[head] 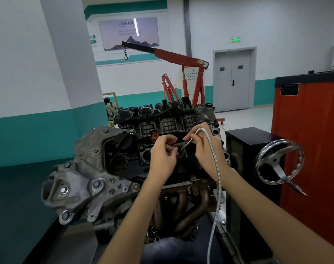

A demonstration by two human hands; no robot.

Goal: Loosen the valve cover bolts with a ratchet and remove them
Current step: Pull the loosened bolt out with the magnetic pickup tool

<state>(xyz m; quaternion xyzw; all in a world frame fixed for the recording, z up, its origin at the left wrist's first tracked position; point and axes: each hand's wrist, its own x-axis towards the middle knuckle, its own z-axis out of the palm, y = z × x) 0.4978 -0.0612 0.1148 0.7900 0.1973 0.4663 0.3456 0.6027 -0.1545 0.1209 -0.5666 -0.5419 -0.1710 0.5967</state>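
Both hands are raised over the black valve cover [124,155], which sits on top of the engine [82,180] in the middle of the view, with the ribbed black intake runners just behind it. The right hand [206,149] is closed on a flexible metal shaft [216,187], with thumb and fingers pinching it near its upper end. From that grip the shaft arches over the knuckles and hangs down past the right forearm toward the bottom of the view. Its short front end slants down to the left and ends just above the cover. The left hand [163,157] meets it there with fingers curled and tips drawn close together. Whether those tips pinch a bolt or the end of the shaft cannot be told. One bolt head [194,178] shows at the near edge of the cover, between the two forearms. Below it the brown exhaust pipes [189,204] curve downward. A chrome hand wheel [279,161] juts from the black stand to the right of the engine, and a red cabinet [311,126] stands behind it. Farther back a red engine crane [181,56] with a hanging hook stands near a grey double door [231,80].
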